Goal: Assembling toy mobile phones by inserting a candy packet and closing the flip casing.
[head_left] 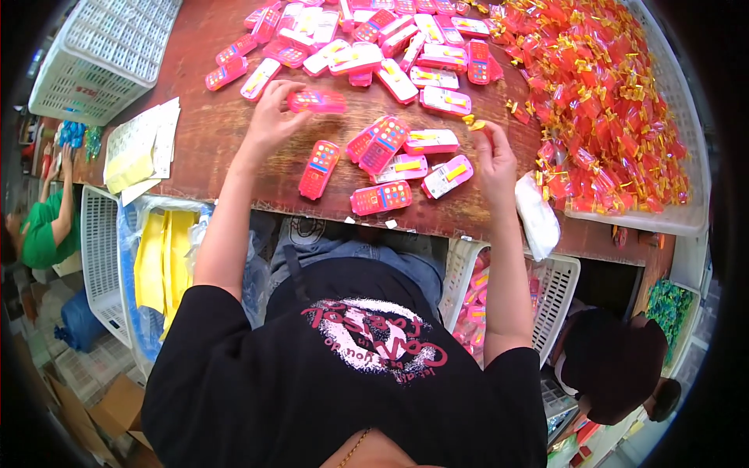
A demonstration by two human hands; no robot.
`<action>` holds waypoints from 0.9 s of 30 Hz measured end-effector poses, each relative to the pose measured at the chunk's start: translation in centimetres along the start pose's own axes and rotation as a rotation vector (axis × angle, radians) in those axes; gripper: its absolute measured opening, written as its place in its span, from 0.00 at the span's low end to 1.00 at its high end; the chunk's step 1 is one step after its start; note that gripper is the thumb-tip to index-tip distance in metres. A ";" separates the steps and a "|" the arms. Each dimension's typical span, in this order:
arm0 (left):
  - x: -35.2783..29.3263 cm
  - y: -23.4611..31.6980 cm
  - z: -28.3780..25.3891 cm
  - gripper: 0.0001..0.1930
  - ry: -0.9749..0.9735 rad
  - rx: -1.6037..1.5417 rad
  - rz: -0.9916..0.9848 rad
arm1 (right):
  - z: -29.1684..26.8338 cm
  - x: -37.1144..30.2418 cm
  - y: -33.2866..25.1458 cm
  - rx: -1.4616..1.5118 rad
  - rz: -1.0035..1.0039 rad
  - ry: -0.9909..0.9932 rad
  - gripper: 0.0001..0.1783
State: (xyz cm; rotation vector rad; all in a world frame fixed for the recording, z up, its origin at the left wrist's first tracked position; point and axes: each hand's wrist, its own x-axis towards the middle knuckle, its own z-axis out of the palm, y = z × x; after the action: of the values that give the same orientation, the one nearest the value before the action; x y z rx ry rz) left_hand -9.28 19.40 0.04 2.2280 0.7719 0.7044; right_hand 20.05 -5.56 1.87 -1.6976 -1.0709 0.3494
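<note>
My left hand [275, 121] is closed on one end of a pink toy phone [320, 102], held just over the wooden table. Between the fingertips of my right hand [493, 156] is a small yellow plastic piece [473, 123]. Several more pink toy phones lie between and below my hands: one face-up phone [319, 169] with coloured buttons, a stacked one [379, 145], and a back-up phone [448, 176] showing a yellow part on a pale back. A larger heap of the same phones [356, 58] spreads across the far side.
At right a white tray [694, 222] bears a heap of red and yellow plastic pieces [601, 117]. A white folded cloth [537, 217] lies by my right forearm. Papers [144, 144] and a white crate [101, 58] are at left. Pink parts fill a crate [555, 300] below. Two people work nearby.
</note>
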 end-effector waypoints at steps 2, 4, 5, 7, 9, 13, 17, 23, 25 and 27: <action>-0.4 3.6 0.9 0.27 0.005 -0.297 0.008 | 1.6 -0.2 -3.2 0.116 -0.024 -0.022 0.11; -0.9 6.9 2.2 0.32 -0.117 -0.499 -0.045 | 2.8 -0.3 -6.2 0.228 -0.053 -0.040 0.11; -1.2 8.0 3.0 0.34 -0.174 -0.597 -0.079 | 3.3 -0.4 -7.5 0.271 -0.087 -0.093 0.12; -1.8 9.9 4.1 0.37 -0.238 -0.759 -0.062 | 4.3 -0.5 -9.1 0.315 -0.121 -0.146 0.12; -2.3 10.9 4.8 0.39 -0.361 -0.917 -0.118 | 5.2 -0.2 -9.7 0.136 -0.335 -0.232 0.14; -2.9 12.0 4.7 0.35 -0.328 -1.146 -0.174 | 5.1 -0.5 -9.8 -0.056 -0.505 -0.221 0.14; -3.6 10.3 4.7 0.31 -0.239 -1.202 -0.296 | 3.4 -1.7 -8.8 -0.050 -0.361 -0.137 0.14; -3.4 11.4 4.2 0.23 -0.168 -1.403 -0.347 | 0.0 -3.3 -8.1 -0.113 -0.132 -0.174 0.14; -3.7 12.4 5.5 0.22 -0.320 -1.550 -0.395 | 0.7 -3.2 -9.2 -0.050 -0.169 -0.155 0.13; -4.2 13.7 6.1 0.22 -0.324 -1.543 -0.446 | 1.2 -2.9 -9.6 -0.030 -0.199 -0.164 0.13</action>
State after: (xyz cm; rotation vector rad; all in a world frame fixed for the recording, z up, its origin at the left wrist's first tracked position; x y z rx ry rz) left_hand -3.73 5.76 5.09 0.6862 0.2842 0.4082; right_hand 13.02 -6.64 8.98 -1.5935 -1.3601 0.3508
